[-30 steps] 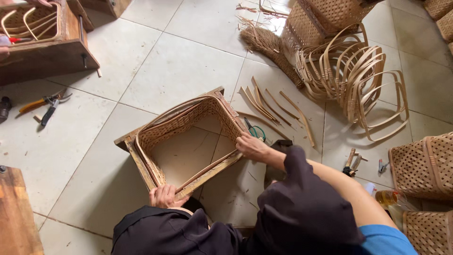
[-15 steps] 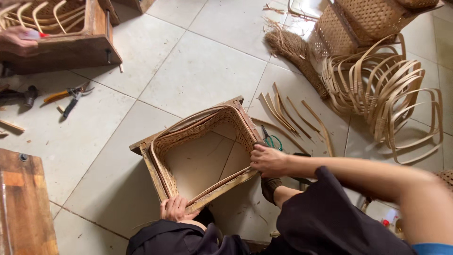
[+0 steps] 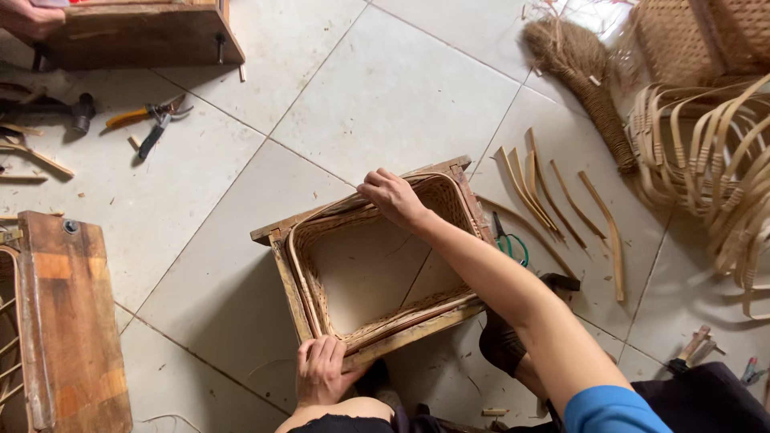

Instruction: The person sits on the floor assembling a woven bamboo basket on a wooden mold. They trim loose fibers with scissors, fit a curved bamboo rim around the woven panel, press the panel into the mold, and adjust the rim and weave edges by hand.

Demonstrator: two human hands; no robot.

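A rectangular wooden frame [image 3: 282,232] lies on the tiled floor with a woven rattan basket rim [image 3: 309,297] set inside it. My left hand [image 3: 325,370] grips the near corner of the frame and rim. My right hand [image 3: 391,196] reaches across and pinches the rattan rim at the frame's far edge.
Loose bent rattan strips [image 3: 561,200] lie right of the frame, beside green-handled scissors [image 3: 509,240]. A bundle of rattan hoops [image 3: 706,152] and a fibre broom [image 3: 585,80] sit at the upper right. Pliers [image 3: 152,120], a wooden box [image 3: 136,36] with another person's hand [image 3: 32,16], and a wooden block [image 3: 68,321] are at the left.
My right hand has moved from the frame's right side to its far edge. My left hand stays on the near corner. The view has shifted, so the frame sits more central.
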